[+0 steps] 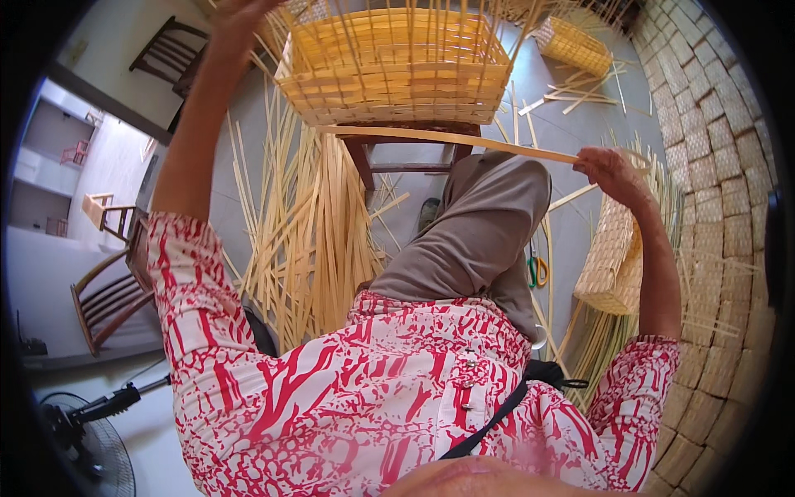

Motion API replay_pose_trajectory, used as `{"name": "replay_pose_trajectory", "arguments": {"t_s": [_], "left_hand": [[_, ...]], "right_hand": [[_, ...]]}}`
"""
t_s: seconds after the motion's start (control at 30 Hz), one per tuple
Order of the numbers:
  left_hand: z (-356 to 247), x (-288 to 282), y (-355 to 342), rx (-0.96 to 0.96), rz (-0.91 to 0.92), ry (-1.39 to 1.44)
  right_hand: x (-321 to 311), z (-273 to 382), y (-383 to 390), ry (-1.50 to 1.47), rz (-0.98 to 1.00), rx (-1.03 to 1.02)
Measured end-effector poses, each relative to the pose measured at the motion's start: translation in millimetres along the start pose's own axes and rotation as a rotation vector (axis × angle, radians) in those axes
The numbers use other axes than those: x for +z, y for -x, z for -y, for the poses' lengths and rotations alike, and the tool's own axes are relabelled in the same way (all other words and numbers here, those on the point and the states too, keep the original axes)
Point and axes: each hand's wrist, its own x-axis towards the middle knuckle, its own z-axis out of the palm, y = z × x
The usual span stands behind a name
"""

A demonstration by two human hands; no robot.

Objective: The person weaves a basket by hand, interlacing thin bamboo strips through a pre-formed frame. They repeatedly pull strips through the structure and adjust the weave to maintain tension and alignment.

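Note:
A half-woven pale yellow basket (389, 87) with upright strips around its rim rests on a dark wooden stool (359, 153). Along its lower front runs a long flat strip (497, 142), its right end held in my right hand (609, 170), fingers closed round it. My left hand (244, 12) is raised at the upper left edge of the picture, near the tall strips at the basket's left; it is blurred and partly cut off, so what its fingers do is hidden.
Loose strips (294, 240) lie heaped left of my leg. Scissors (537, 269) and a second basket (609, 273) are to the right, another basket (571, 45) behind. Stacked woven pieces (712, 240) line the right side. Chairs (112, 302) and a fan (91, 447) stand at left.

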Motion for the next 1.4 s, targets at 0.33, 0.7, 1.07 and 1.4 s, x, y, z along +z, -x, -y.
{"name": "replay_pose_trajectory", "arguments": {"t_s": [0.33,0.7,1.07,1.4], "left_hand": [[-64.6,112.0,-29.3,0.265,0.916,-0.404],[-75.3,161.5,-30.7,-0.115,0.590,-0.259],[-59.2,202.5,-51.4,-0.085,0.760,-0.332],[-56.2,223.6,-38.6,0.178,0.615,-0.646]], "right_hand": [[-7.9,21.2,-4.9,0.220,-0.008,-0.090],[-24.7,7.3,39.9,0.238,-0.123,0.046],[-38.6,-3.1,46.7,0.186,-0.204,0.077],[-59.7,-43.3,77.1,0.100,-0.155,0.043]]}}
